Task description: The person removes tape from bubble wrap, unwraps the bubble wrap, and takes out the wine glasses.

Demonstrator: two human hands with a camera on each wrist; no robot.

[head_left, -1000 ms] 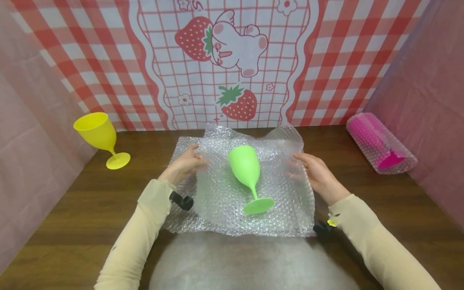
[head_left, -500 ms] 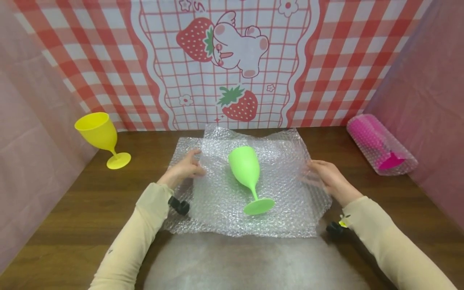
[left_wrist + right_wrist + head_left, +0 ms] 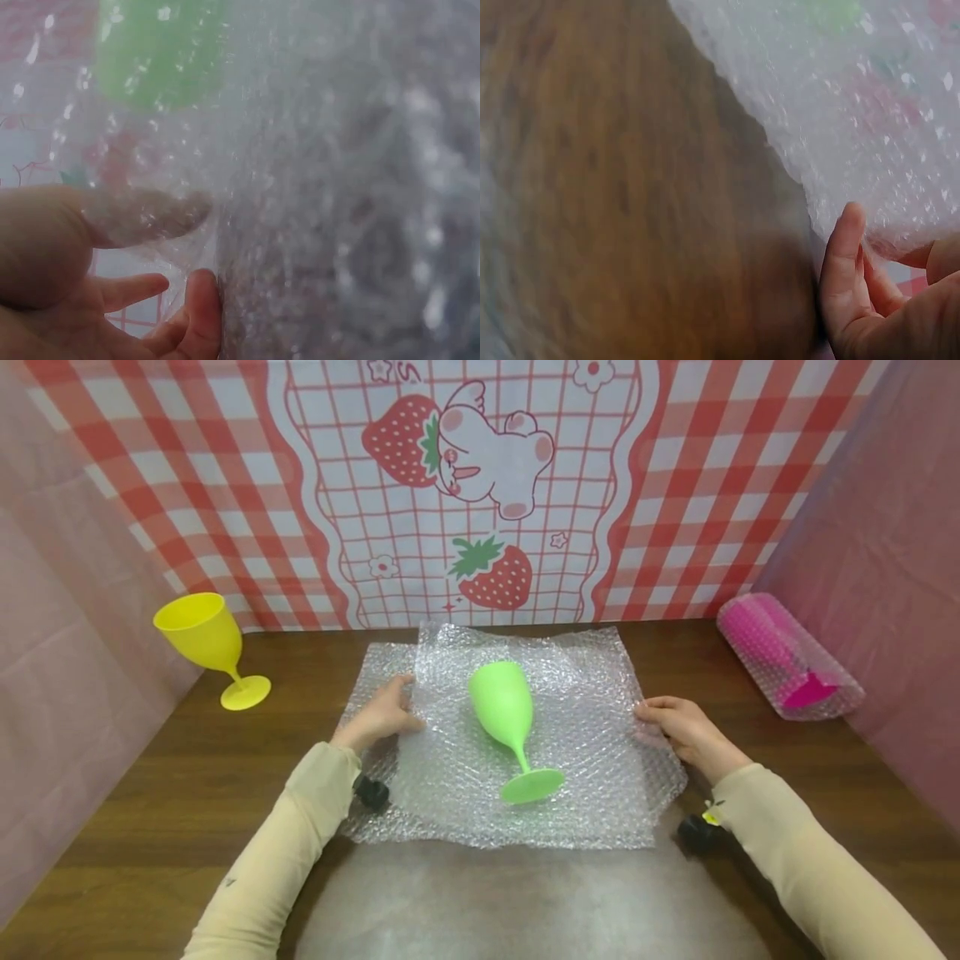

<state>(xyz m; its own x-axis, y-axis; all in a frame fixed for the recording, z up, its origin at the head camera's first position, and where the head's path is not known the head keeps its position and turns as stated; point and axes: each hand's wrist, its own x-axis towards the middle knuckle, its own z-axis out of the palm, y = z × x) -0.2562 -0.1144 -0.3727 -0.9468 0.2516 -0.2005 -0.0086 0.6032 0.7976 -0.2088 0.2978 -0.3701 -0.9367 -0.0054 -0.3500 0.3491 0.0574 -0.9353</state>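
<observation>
A pale green plastic goblet (image 3: pixel 506 710) lies on its side on a sheet of clear bubble wrap (image 3: pixel 450 802), its foot toward the near edge. My left hand (image 3: pixel 378 714) holds the sheet's left edge; in the left wrist view the thumb (image 3: pixel 157 217) shows through the plastic, with other fingers outside it. At the opposite edge, my right hand (image 3: pixel 686 735) pinches the bubble wrap between thumb and fingers. The right wrist view shows that fold of bubble wrap (image 3: pixel 840 135) above the fingertips.
A yellow goblet (image 3: pixel 202 631) stands at the left back. On the right lies a pink goblet (image 3: pixel 772 652) rolled in bubble wrap. Another bubble wrap layer sticks out at the left. A checked cloth (image 3: pixel 697 485) hangs behind the wooden table (image 3: pixel 150 802).
My right hand has shifted rightward and slightly toward the near side with the bubble wrap edge, and the sheet lies flatter. My left hand has moved slightly down; the green goblet has barely moved.
</observation>
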